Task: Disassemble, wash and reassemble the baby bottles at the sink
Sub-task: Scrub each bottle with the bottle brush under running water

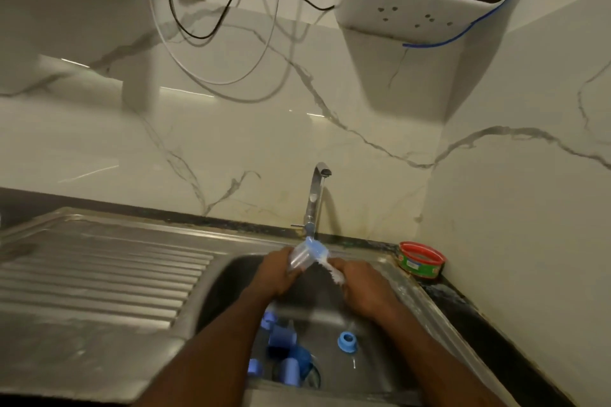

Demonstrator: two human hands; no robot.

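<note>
Loose blue plastic bottle parts [281, 353] lie low in the steel sink [231, 277]. Above, our left hand [276, 271] grips the clear bottle [302, 258]; our right hand [360, 287] clutches the white brush [332, 271]. Wet plastic could slip onto them.

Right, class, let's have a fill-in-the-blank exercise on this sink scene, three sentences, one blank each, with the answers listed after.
1. The left hand grips a clear ____ over the sink.
2. The right hand holds a bottle brush pushed into the bottle's ____ end.
3. A round container with a ____ rim stands on the counter to the right of the tap.

Missing words: bottle; open; red
</note>
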